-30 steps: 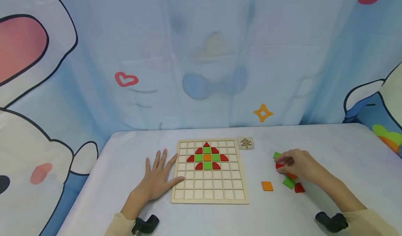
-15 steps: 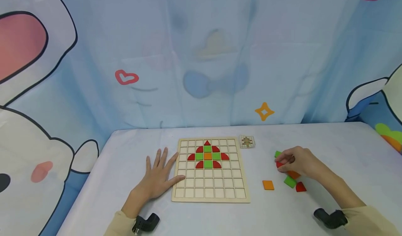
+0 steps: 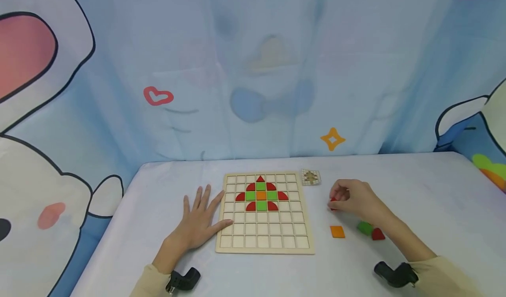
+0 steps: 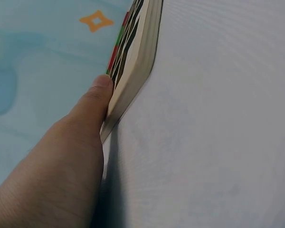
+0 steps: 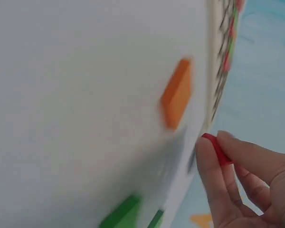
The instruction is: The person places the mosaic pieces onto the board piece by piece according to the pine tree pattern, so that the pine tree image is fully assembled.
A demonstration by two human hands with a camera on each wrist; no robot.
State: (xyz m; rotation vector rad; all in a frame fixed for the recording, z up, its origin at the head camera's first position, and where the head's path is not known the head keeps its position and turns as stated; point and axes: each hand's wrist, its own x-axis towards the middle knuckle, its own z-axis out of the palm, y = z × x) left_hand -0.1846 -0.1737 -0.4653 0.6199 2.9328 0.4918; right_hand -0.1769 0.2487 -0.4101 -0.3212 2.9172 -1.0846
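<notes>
A wooden grid board (image 3: 265, 251) lies on the table, with red, green and orange tiles forming a pattern in its upper half. My left hand (image 3: 197, 224) lies spread at the board's left side. Its thumb (image 4: 97, 97) rests on the board's edge in the left wrist view. To the right of the board, my right hand (image 3: 356, 197) pinches a small red tile (image 5: 219, 150) between thumb and finger, above the table. An orange square tile (image 3: 337, 231) lies below that hand. A green tile (image 3: 365, 228) and another red tile (image 3: 378, 234) lie near the right forearm.
A small pattern card (image 3: 311, 177) lies by the board's upper right corner. Black wrist cameras sit on both wrists. Behind the white table (image 3: 158, 178) hangs a blue cartoon curtain (image 3: 272, 134). The right arm hides part of the table.
The right hand has moved left from the loose tiles toward the board, carrying a red tile off the table. The left hand stays where it was.
</notes>
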